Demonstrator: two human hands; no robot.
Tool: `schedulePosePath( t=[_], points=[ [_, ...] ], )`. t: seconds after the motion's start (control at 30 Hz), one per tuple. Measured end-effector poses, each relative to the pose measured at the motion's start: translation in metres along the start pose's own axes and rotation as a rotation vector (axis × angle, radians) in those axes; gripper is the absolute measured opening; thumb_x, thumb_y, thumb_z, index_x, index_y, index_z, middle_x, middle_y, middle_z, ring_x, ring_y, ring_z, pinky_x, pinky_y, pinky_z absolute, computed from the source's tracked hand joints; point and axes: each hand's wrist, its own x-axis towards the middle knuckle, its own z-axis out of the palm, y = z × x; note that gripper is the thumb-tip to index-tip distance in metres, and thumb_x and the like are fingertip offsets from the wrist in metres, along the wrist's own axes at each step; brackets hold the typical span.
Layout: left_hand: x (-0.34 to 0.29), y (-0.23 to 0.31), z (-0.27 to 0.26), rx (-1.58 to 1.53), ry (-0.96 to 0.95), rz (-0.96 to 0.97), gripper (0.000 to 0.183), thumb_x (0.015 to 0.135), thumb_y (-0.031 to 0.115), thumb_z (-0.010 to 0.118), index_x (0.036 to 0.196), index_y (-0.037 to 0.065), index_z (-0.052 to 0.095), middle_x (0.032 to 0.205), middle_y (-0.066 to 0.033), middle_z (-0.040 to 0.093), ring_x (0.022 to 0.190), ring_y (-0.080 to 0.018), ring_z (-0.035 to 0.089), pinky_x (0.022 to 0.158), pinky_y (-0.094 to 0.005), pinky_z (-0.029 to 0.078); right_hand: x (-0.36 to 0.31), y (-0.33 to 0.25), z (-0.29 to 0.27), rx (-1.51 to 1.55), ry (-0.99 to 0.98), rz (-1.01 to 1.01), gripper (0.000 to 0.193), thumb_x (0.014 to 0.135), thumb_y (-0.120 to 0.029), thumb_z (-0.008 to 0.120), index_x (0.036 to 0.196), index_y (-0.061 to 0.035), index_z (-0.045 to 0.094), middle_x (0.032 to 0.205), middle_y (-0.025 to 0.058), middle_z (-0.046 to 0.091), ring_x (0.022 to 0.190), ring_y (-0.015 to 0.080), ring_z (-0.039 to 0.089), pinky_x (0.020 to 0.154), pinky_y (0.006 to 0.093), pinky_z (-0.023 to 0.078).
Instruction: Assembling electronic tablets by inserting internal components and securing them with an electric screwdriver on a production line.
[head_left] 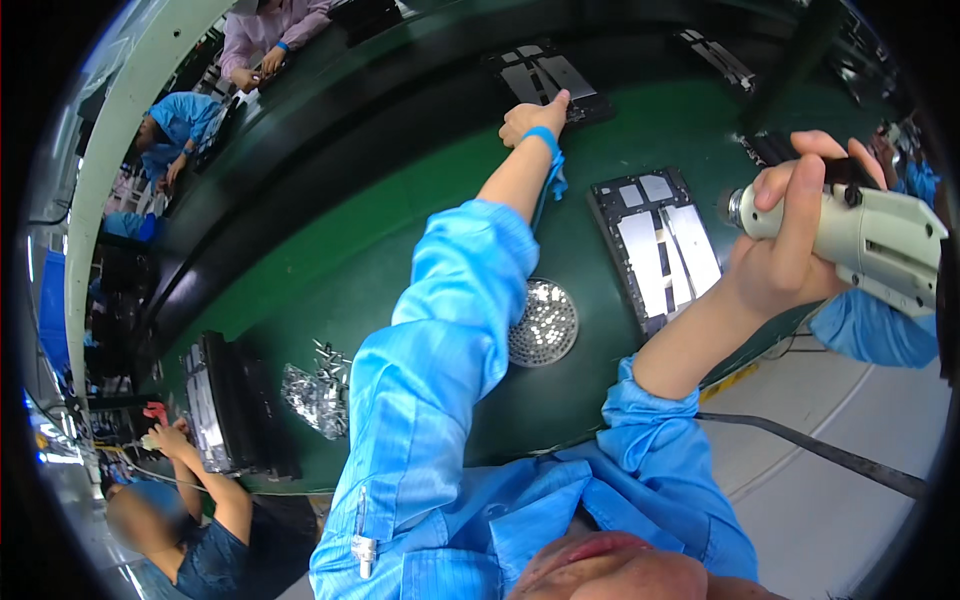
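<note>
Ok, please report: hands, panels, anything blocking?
Left hand at edge of far panel. Right hand gripping pale tool. Right forearm partly covers nearer panel.

You have at least three black electronics chassis (640,250), one electric screwdriver (885,238), one round dish (569,344), one plastic bag (316,402), one blue wrist strap (543,140).

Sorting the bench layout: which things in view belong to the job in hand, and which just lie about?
Likely the job:
- pale power tool, in the right hand
- far panel, at the left hand
- nearer panel, similar
- round dish, probably

Seemingly lying about:
- clear bag
- panels at far left
</note>
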Motion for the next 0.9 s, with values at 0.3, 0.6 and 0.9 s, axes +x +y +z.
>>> schedulePosePath(
  t=[0.3,0.6,0.9],
  points=[
    [0.048,-0.007,-0.008,-0.200,-0.059,-0.279,0.029,0.075,0.016,0.070,0.096,-0.004,0.063,0.100,-0.0160,0.065,0.081,-0.0266,0.065,0.070,-0.0422,0.052,-0.007,-0.006,0.015,0.052,-0.106,-0.052,0.041,0.078,-0.001,0.066,0.112,0.0082,0.044,0.086,0.0181,0.063,0.046,0.0095,0.048,0.046,0.0203,0.041],
    [0.014,-0.097,-0.212,-0.684,-0.619,0.394,0.017,0.084,0.001,0.059,0.100,-0.004,0.059,0.100,-0.0097,0.057,0.093,-0.0172,0.053,0.083,-0.0331,0.049,-0.027,0.004,0.023,0.444,-0.309,0.171,0.027,0.088,-0.009,0.052,0.113,0.0017,0.045,0.093,0.0219,0.061,0.051,0.0115,0.047,0.050,0.0277,0.040],
    [-0.282,-0.338,-0.340,-1.150,-0.230,0.066,0.032,0.090,0.016,0.051,0.117,-0.002,0.048,0.092,-0.0118,0.063,0.068,-0.0190,0.063,0.051,-0.0297,0.051,-0.146,-0.010,0.015,0.562,-0.457,0.592,0.032,0.083,-0.001,0.058,0.112,0.0024,0.044,0.087,0.0201,0.061,0.048,0.0112,0.048,0.044,0.0254,0.042]
  ],
)
